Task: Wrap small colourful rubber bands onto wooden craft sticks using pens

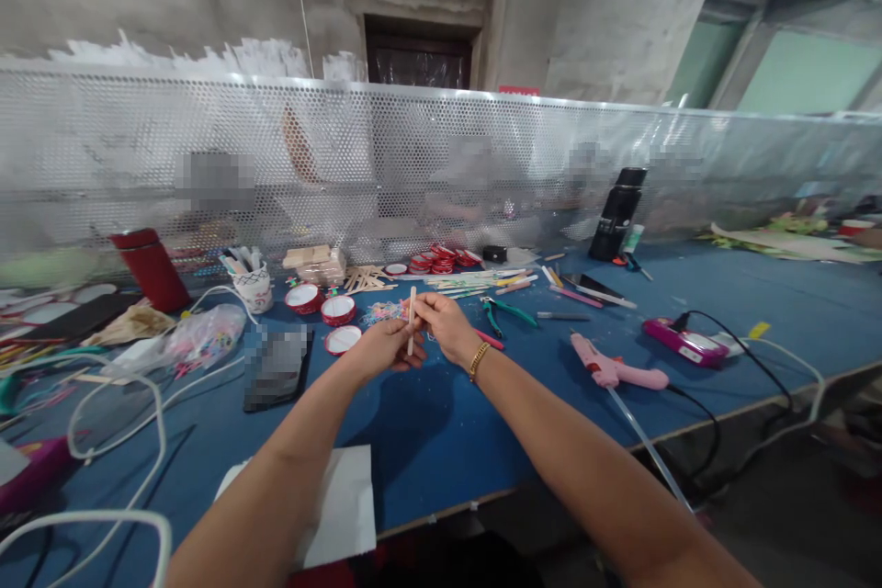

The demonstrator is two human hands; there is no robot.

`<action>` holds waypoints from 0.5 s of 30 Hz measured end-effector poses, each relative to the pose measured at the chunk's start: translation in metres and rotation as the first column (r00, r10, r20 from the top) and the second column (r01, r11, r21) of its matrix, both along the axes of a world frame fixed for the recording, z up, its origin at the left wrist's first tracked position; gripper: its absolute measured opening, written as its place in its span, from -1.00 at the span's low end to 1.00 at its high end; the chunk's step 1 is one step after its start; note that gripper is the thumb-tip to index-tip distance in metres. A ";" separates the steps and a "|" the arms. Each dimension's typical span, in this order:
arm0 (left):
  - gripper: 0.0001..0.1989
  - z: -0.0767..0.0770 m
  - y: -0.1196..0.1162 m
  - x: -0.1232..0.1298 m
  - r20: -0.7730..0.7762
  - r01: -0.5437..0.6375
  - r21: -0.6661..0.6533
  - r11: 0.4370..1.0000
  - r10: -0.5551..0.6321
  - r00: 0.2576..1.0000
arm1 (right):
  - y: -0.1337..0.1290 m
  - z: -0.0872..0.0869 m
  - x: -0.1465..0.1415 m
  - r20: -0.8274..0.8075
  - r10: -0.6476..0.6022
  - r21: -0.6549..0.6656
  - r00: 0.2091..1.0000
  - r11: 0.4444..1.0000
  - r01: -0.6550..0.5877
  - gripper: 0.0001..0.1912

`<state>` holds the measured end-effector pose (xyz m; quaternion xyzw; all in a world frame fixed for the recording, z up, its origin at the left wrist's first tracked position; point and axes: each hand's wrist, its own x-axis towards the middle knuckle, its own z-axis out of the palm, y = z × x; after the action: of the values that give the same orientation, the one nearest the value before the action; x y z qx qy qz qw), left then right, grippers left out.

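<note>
A pale wooden stick [412, 322] stands upright between my two hands, above the middle of the blue table [441, 441]. The fingers of my left hand [386, 344] are closed round its lower part. My right hand [441, 320], with a gold bracelet at the wrist, pinches it near the upper part. Behind my hands lies a heap of small coloured bands [384, 310]. Round red-rimmed tins [338, 310] stand just left of them, and a dark phone [277, 369] lies further left.
A pink glue gun [613, 366], a purple power strip [685, 343] and cables are on the right. Green-handled pliers [508, 312] and pens lie behind my right hand. A red flask [152, 268], a pen cup [252, 285] and a black bottle [616, 219] stand near the perforated screen [413, 175].
</note>
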<state>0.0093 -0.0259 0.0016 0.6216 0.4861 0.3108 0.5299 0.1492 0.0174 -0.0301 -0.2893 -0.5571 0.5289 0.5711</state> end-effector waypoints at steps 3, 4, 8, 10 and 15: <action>-0.63 0.000 -0.001 -0.001 0.049 0.009 -0.004 1.000 -0.009 0.999 | 0.001 0.000 0.000 0.004 0.026 0.006 1.000 1.000 -0.026 -0.71; -0.63 0.001 -0.001 -0.001 0.058 0.018 -0.009 1.000 -0.018 0.998 | 0.001 0.000 0.000 0.003 0.036 0.005 0.999 0.999 -0.036 -0.72; -0.68 0.003 -0.001 -0.001 0.043 0.011 -0.016 1.000 -0.010 0.999 | 0.002 0.000 0.000 -0.025 0.050 -0.025 0.998 0.998 -0.051 -0.74; -0.70 0.005 -0.001 -0.001 0.023 -0.009 -0.006 1.000 0.009 1.000 | 0.001 0.000 -0.001 -0.040 0.033 -0.044 0.999 0.998 -0.034 -0.74; -0.73 0.003 0.001 -0.001 0.018 -0.034 0.031 0.999 0.034 0.999 | -0.001 0.005 0.001 -0.071 -0.004 -0.053 0.997 0.999 0.000 -0.70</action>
<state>0.0084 -0.0246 0.0048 0.6187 0.4870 0.3326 0.5190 0.1501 0.0162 -0.0254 -0.2861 -0.5219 0.5529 0.5831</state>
